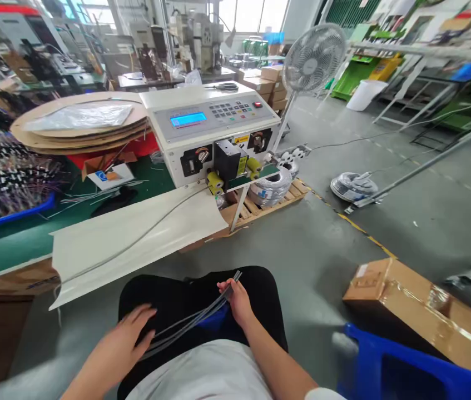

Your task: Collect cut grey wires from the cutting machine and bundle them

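Note:
Several grey cables lie in a bundle across my lap. My right hand grips them close to one end, and their cut tips poke out above the fingers. Over my left thigh, my left hand has its fingers apart, with the thumb near the other part of the bundle. It appears to hold nothing; where the cables pass under it is hidden. Ahead stands a white wire-cutting machine with a lit display. A single grey cable runs from its yellow rollers down a cream chute.
Left on the green table are a blue tray of wires and stacked cardboard discs. Cable coils sit on a pallet beneath the machine. A taped carton, a blue stool and a fan are to the right.

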`<state>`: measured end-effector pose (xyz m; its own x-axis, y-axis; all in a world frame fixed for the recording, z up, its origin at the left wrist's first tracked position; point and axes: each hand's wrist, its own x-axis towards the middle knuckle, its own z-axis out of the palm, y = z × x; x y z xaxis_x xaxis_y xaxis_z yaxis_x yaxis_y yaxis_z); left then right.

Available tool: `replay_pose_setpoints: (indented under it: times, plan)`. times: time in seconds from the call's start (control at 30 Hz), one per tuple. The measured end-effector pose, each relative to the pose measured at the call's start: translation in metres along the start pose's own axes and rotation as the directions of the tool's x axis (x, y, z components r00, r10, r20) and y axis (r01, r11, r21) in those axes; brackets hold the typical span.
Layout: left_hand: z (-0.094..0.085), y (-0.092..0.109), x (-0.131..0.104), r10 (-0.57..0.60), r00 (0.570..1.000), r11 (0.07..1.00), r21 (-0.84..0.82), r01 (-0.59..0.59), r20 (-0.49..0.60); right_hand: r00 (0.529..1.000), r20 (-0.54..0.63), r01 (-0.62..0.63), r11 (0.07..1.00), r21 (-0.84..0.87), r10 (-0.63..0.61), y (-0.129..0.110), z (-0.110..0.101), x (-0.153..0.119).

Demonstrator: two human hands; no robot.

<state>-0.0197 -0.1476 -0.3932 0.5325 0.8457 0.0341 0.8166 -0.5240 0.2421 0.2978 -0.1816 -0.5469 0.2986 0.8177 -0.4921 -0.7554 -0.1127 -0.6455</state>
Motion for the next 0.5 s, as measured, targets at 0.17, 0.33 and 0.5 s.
replay_pose_setpoints:
  times: [0.17, 0.33, 0.5]
  plan:
    - [-0.062, 0.051, 0.121, 0.094, 0.950, 0.995, 0.001, -0.099, -0.296, 1.000, 0.002, 0.007, 1.000, -0.022, -0.007, 0.000, 0.004, 0.004]
    - [-0.074, 0.050, 0.207, 0.039, 0.887, 0.976, 0.209, 0.065, -0.459, 0.999, -0.017, 0.030, 0.997, -0.069, -0.031, 0.004, -0.005, 0.002]
    - [-0.073, 0.039, 0.232, 0.053, 0.927, 0.957, 0.284, 0.060, -0.372, 0.998, 0.044, 0.049, 0.997, -0.053, -0.047, 0.002, -0.009, 0.001]
